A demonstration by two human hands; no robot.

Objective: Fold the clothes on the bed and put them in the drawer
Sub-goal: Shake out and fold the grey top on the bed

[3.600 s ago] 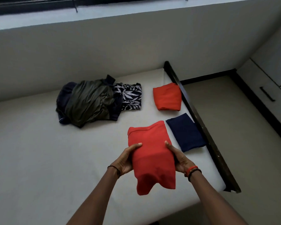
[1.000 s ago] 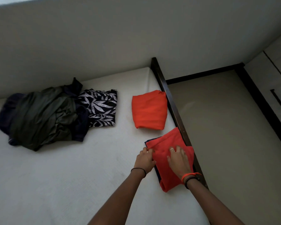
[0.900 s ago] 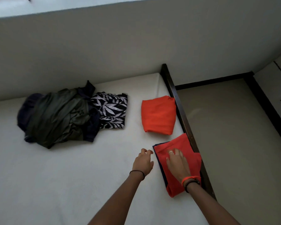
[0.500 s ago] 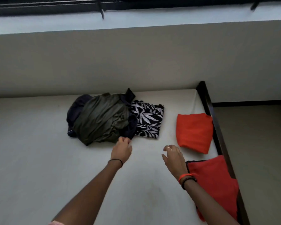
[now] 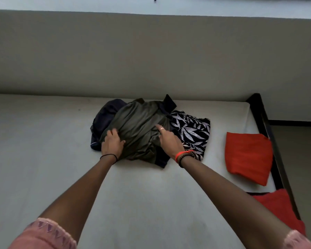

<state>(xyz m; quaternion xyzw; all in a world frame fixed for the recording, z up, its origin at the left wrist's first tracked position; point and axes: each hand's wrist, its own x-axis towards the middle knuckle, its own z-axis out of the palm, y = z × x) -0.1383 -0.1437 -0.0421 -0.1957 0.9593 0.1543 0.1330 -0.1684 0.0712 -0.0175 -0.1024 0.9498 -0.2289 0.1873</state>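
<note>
Garment: olive-green garment point(image 5: 138, 128) crumpled atop a dark pile on the bed point(image 5: 43, 159).
Left hand point(image 5: 112, 142): fingers curled, gripping its left edge.
Right hand point(image 5: 169, 141): loosely open, resting on the cloth.
Advice: lift it free of the navy garment point(image 5: 104, 115), then spread flat.

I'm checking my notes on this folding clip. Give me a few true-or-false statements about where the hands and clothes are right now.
1. Both hands are on the olive garment. True: left hand and right hand rest on it.
2. The leaf-print cloth lies left of the olive garment. False: it lies to its right.
3. A folded red cloth lies near the bed's right edge. True.
4. The right hand holds the folded red cloth. False: that cloth lies untouched.
5. The left wrist wears an orange band. False: the orange band is on the right wrist.
</note>
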